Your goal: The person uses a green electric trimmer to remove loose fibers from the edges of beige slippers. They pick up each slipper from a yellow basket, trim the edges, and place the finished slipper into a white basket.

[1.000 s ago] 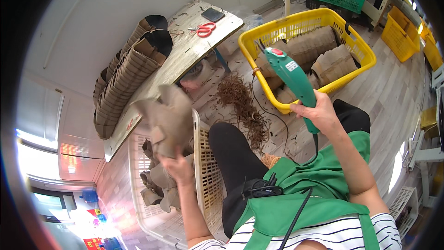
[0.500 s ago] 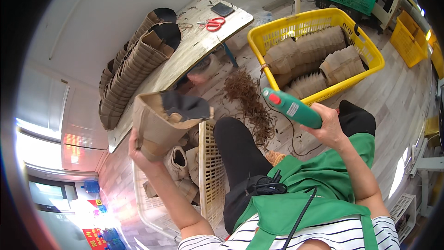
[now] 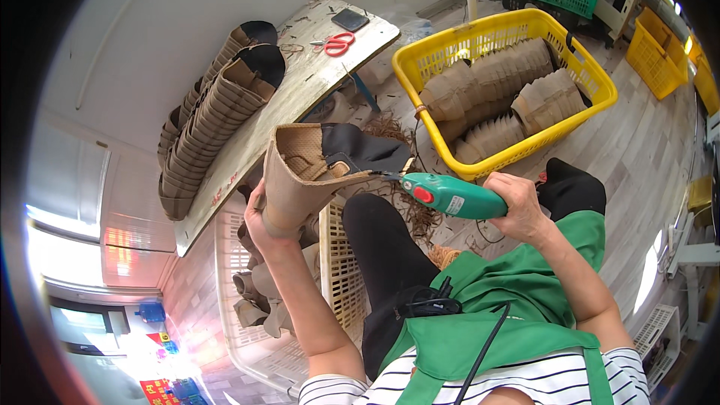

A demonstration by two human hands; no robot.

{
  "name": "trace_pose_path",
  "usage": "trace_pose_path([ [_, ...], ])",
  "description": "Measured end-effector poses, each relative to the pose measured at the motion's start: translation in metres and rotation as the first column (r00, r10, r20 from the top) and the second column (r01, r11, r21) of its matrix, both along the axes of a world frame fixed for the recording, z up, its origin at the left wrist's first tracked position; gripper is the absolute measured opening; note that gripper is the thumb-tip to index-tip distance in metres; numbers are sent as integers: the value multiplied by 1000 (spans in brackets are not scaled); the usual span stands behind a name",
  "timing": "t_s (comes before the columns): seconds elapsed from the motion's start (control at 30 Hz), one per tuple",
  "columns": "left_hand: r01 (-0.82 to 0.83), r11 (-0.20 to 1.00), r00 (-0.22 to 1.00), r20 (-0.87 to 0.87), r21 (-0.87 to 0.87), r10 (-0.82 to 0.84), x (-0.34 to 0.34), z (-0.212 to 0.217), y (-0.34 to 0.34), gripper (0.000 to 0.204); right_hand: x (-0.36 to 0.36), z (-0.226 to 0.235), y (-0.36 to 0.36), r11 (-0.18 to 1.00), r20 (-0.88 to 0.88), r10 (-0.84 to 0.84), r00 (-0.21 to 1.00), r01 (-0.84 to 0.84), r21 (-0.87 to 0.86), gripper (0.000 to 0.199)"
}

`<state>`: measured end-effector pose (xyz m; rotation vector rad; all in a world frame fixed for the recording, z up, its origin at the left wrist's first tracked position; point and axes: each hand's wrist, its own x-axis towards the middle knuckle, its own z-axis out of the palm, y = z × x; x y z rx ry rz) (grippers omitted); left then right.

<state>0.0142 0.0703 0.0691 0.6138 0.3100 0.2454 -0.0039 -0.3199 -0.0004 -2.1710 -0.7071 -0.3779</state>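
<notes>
My left hand (image 3: pixel 264 219) is closed around the underside of a tan shoe upper (image 3: pixel 296 193), whose top faces up and shows a black lining flap. In my right hand (image 3: pixel 519 206) is a green handheld electric cutter (image 3: pixel 457 196) with a red button. Its narrow tip meets the right-hand edge of the shoe upper, beside a thin strip that sticks up there; whether the blade is cutting cannot be made out. Below my left forearm, more tan uppers (image 3: pixel 259 285) lie in a pale plastic basket (image 3: pixel 341 255).
Long nested stacks of uppers (image 3: pixel 217 120) stand along a worn table (image 3: pixel 330 75) with red-handled scissors (image 3: pixel 340 43) and a black phone (image 3: pixel 350 19). A yellow basket (image 3: pixel 480 169) holds more stacks. Brown trimmings (image 3: pixel 420 217) and a cord lie on the floor.
My left hand has brought the shoe upper to the right and turned it. The electric cutter has swung left and down, so its tip now meets the upper's edge.
</notes>
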Motion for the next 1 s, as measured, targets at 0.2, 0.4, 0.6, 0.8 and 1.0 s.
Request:
trace_pose_path([
  [0.2, 99, 995, 995, 20, -1, -99, 5, -23, 8, 30, 0, 4, 4, 1000, 16, 21, 1000, -21, 18, 29],
  [0.4, 63, 989, 998, -14, 137, -61, -2, -16, -13, 29, 0, 11, 7, 997, 57, 74, 996, -74, -1, 28],
  [0.6, -95, 993, 995, -21, 72, 97, -10, -16, -30, 39, -12, 14, 14, 995, -53, 89, 995, -87, 44, 27],
  [0.8, 67, 958, 963, 233, 280, -136, -21, -29, -42, 65, -20, 18, 19, 974, -294, 99, 951, -32, 223, 33],
  [1.0, 145, 891, 942, 215, 430, -257, -25, -30, -59, 73, -25, 25, 29, 976, -307, 102, 946, -35, 215, 35],
])
